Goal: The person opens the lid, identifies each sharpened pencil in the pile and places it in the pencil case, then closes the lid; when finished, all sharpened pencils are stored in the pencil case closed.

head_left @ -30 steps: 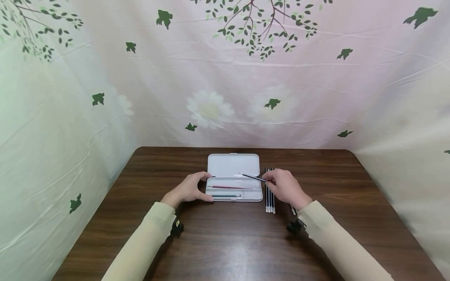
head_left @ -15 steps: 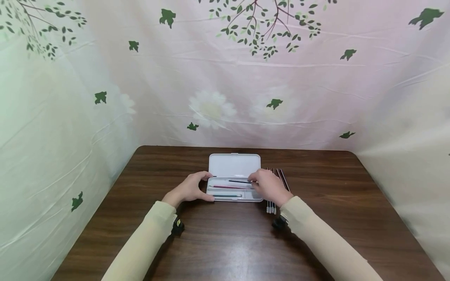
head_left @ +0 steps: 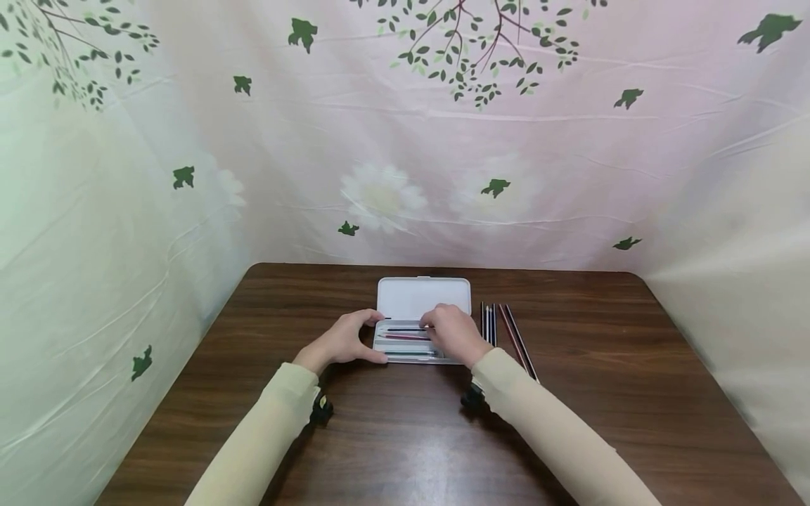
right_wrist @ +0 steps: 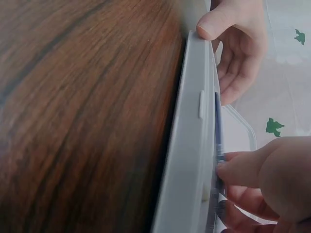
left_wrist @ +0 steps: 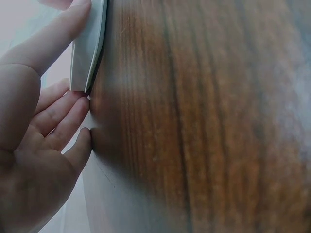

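The white pencil case (head_left: 425, 299) lies with its lid folded back, its front wall (right_wrist: 187, 126) facing the right wrist camera. My left hand (head_left: 338, 342) holds the case's left end, thumb at the front corner and fingers around the far side; the left wrist view shows the case end (left_wrist: 86, 58) between them. Over the tray, my right hand (head_left: 454, 334) pinches a black pencil (head_left: 405, 329) lying lengthwise in the back compartment, its right part covered by the fingers. A red pencil (head_left: 405, 337) lies just in front of it. Greenish pencils (head_left: 408, 353) occupy the front compartment.
Right of the case, several dark pencils (head_left: 489, 323) lie side by side on the wooden table (head_left: 405, 436). A reddish pencil (head_left: 511, 330) and a black pencil (head_left: 522, 343) slant beside them. A patterned cloth (head_left: 418, 161) hangs behind the table.
My right hand has moved left from above the loose pencils to over the case, lowering the black pencil into the back compartment. The left hand keeps its hold on the case.
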